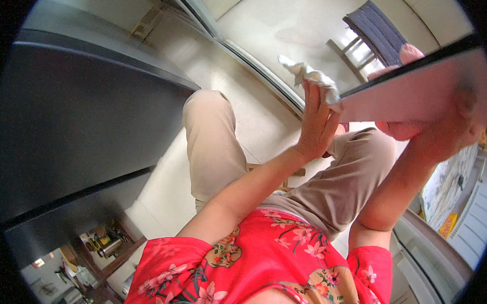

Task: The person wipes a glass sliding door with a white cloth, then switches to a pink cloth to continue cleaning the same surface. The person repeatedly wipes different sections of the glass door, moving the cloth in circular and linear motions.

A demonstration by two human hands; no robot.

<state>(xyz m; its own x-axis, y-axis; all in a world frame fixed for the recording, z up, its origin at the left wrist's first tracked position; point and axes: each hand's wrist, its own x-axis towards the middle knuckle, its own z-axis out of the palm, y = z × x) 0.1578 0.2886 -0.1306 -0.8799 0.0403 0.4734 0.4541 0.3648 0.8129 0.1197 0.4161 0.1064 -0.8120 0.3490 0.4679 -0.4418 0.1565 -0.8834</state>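
Observation:
A crumpled whitish cloth or tissue [319,79] is pinched in the fingers of my left hand [319,123]. That hand is at the left end of a glossy, reflective panel [403,94] with a dark upper edge. The panel slants across the right side of the view, above my right knee. My right hand [462,122] is at its right end and appears to grip it. Blur and reflections there hide the fingers. The panel's far face is out of sight.
A large dark appliance or cabinet door [80,118] stands close on my left. Ahead, a metal sliding-door track [260,70] crosses the pale tiled floor [223,68]. Beyond it stands a stool with a dark padded cover [374,28]. Something pink [412,53] shows behind the panel.

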